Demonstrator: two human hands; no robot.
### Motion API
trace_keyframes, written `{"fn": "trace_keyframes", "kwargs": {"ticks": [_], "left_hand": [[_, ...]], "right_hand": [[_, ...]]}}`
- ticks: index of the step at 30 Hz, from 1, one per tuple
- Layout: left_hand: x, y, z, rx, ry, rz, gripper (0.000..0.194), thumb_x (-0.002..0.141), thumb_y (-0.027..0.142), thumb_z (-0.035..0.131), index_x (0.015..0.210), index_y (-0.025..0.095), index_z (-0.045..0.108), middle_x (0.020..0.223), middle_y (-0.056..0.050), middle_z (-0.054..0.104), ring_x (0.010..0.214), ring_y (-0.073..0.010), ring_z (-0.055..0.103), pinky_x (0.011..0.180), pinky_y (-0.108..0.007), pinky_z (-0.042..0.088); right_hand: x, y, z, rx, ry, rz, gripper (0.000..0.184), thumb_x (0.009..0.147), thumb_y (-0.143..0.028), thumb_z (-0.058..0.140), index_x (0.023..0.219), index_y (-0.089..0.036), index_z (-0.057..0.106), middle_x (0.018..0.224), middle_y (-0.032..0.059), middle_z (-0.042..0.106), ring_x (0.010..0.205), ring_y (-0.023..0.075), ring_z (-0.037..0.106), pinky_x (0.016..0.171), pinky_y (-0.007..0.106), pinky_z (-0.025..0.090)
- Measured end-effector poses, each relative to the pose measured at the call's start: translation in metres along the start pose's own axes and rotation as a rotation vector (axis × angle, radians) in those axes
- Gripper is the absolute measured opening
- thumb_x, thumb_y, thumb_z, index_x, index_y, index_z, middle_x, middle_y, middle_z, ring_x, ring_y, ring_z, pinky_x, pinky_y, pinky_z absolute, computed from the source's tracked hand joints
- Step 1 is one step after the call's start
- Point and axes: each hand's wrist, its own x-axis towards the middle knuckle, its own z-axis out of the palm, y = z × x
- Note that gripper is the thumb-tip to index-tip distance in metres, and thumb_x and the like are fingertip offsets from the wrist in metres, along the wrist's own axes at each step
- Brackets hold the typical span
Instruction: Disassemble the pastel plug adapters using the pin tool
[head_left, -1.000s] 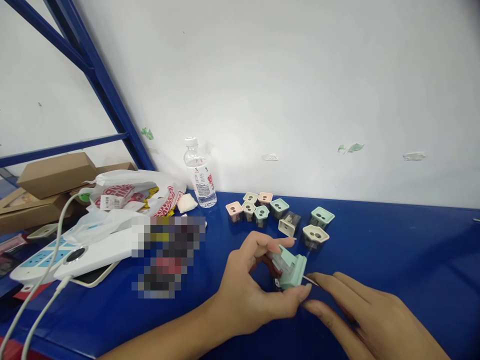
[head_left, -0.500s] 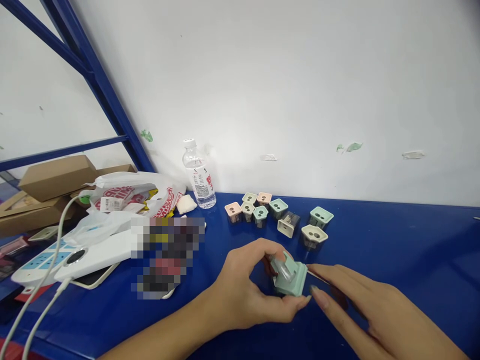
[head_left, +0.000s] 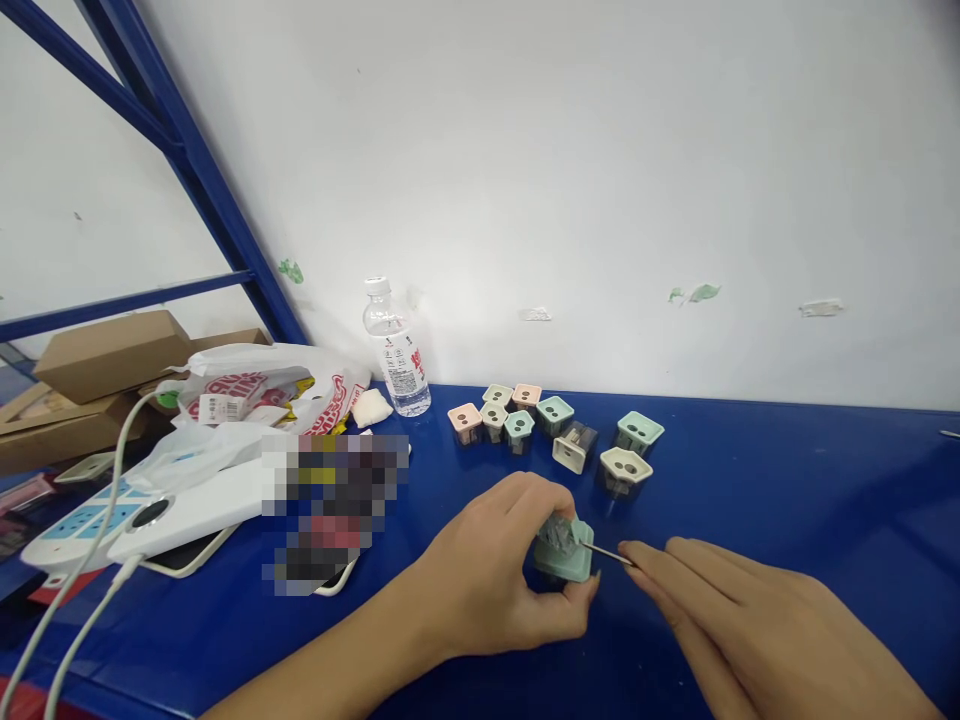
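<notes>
My left hand grips a mint-green pencil sharpener with its fingers and thumb around the sides. A clear, shiny part shows at its upper left, partly covered by my index finger. In my closed right hand is a thin screwdriver, its metal shaft pointing left and its tip at the sharpener. The tool's handle is hidden in my fingers. Behind my hands stand several more sharpeners: a cream one, a mint one and a cream one lying on its side.
Against the white wall stands a water bottle. A plastic bag, cardboard boxes, a white power bank with cables and a power strip crowd the left side of the blue table. A blurred patch covers something beside them.
The sharpener and my left hand have shifted slightly left, and the sharpener has turned a little. My right fingers have closed together, with the screwdriver's shaft now showing against the sharpener.
</notes>
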Motion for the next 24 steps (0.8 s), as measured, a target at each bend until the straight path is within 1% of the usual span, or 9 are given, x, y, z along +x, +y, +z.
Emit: {"fn": "trace_keyframes", "kwargs": {"ticks": [3,5,8,11,13,15,17,21,24], "left_hand": [[0.001,0.004,0.0,0.068,-0.016,0.031,0.032,0.07,0.012,0.064,0.096,0.021,0.047,0.08,0.002,0.057,0.068,-0.0114,0.051,0.06,-0.022,0.043],[0.002,0.007,0.0,0.101,-0.027,0.056,0.03,0.071,0.012,0.061,0.096,0.02,0.046,0.08,0.001,0.057,0.069,-0.0126,0.05,0.06,-0.023,0.044],[0.004,0.009,0.001,0.132,-0.025,0.12,0.029,0.069,0.014,0.055,0.095,0.02,0.043,0.079,-0.002,0.054,0.069,-0.0155,0.049,0.058,-0.027,0.042],[0.004,0.008,0.007,0.158,0.037,0.197,0.029,0.064,0.017,0.05,0.09,0.021,0.037,0.073,-0.001,0.046,0.062,-0.0162,0.043,0.051,-0.029,0.033],[0.003,0.005,0.011,0.142,0.076,0.216,0.03,0.063,0.017,0.048,0.088,0.022,0.032,0.07,0.001,0.04,0.058,-0.015,0.038,0.048,-0.029,0.026],[0.002,0.002,0.013,0.105,0.086,0.211,0.031,0.062,0.016,0.047,0.088,0.023,0.03,0.068,0.003,0.037,0.055,-0.0136,0.035,0.046,-0.028,0.022],[0.001,0.001,0.014,0.069,0.069,0.192,0.033,0.061,0.016,0.047,0.087,0.023,0.029,0.068,0.003,0.036,0.053,-0.0126,0.034,0.045,-0.028,0.02],[0.0,0.003,0.01,-0.035,0.01,0.123,0.034,0.059,0.016,0.049,0.085,0.024,0.029,0.067,0.004,0.036,0.051,-0.0109,0.031,0.045,-0.027,0.019],[0.002,0.007,0.005,-0.141,-0.041,0.049,0.032,0.059,0.017,0.049,0.08,0.024,0.026,0.065,0.005,0.034,0.049,-0.0098,0.028,0.044,-0.027,0.019]], "right_hand": [[-0.001,-0.003,0.004,-0.073,0.024,-0.018,0.034,0.089,-0.003,0.036,0.103,-0.021,0.061,0.066,-0.0011,0.069,0.049,0.0164,0.068,0.04,0.028,0.046],[0.0,-0.004,0.004,-0.078,0.029,-0.021,0.035,0.087,-0.002,0.036,0.104,-0.021,0.061,0.067,-0.0012,0.069,0.049,0.0163,0.069,0.04,0.029,0.046],[0.004,-0.008,0.002,-0.005,0.015,-0.009,0.033,0.088,-0.002,0.037,0.095,-0.023,0.061,0.064,-0.0022,0.068,0.045,0.014,0.064,0.04,0.027,0.044],[0.007,-0.011,0.0,0.062,0.027,0.004,0.031,0.09,-0.005,0.037,0.084,-0.024,0.06,0.062,-0.0024,0.066,0.042,0.0124,0.059,0.04,0.025,0.042],[0.008,-0.013,0.0,0.096,0.029,0.017,0.032,0.091,-0.005,0.037,0.08,-0.024,0.06,0.062,-0.0021,0.066,0.042,0.0121,0.058,0.041,0.024,0.042],[0.008,-0.014,0.0,0.135,0.007,0.031,0.033,0.09,-0.005,0.037,0.081,-0.024,0.062,0.063,-0.002,0.067,0.043,0.0119,0.058,0.042,0.023,0.044],[0.009,-0.014,0.0,0.169,-0.028,0.036,0.033,0.09,-0.006,0.038,0.083,-0.024,0.064,0.065,-0.0016,0.068,0.045,0.012,0.06,0.044,0.022,0.045],[0.011,-0.015,-0.004,0.212,-0.04,0.047,0.035,0.091,-0.008,0.037,0.081,-0.024,0.066,0.066,0.0,0.069,0.048,0.0127,0.062,0.044,0.022,0.047],[0.013,-0.015,-0.006,0.242,-0.053,0.051,0.036,0.092,-0.007,0.036,0.082,-0.025,0.066,0.063,-0.0007,0.068,0.047,0.0122,0.062,0.045,0.021,0.047]]}}
